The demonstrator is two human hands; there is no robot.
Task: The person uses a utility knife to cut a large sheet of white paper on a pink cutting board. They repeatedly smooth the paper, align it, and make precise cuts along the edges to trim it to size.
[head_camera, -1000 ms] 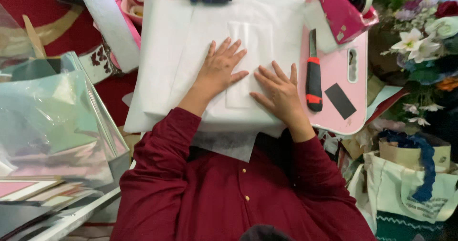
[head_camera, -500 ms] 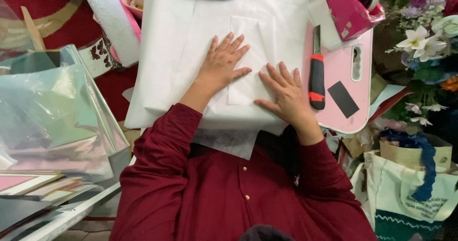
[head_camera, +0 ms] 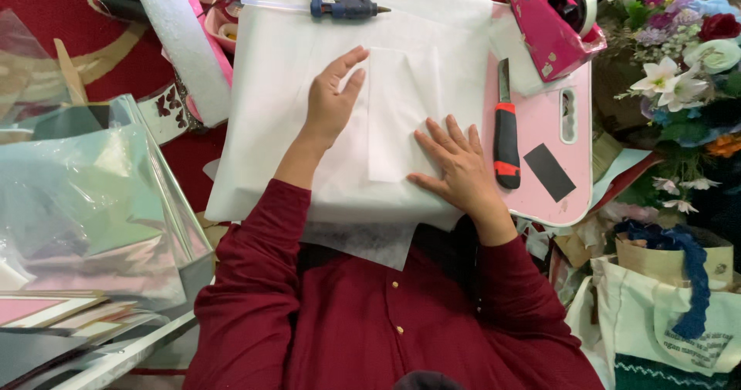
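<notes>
Paper sheet, folded, white, lies on the surface under both flat, spread hands: left hand, right hand. It seems thin, soft, easily creased; better held at edges.

A big white sheet of thin wrapping paper lies spread flat, covering most of the work surface, its near edge hanging toward the person's lap. On top of it, in the middle, sits a narrow folded white strip, upright from the viewer's side, crisp creases down both long edges. It lies flat and straight, its lower end near the sheet's front edge. White on white, so only the fold shadows mark it out.
</notes>
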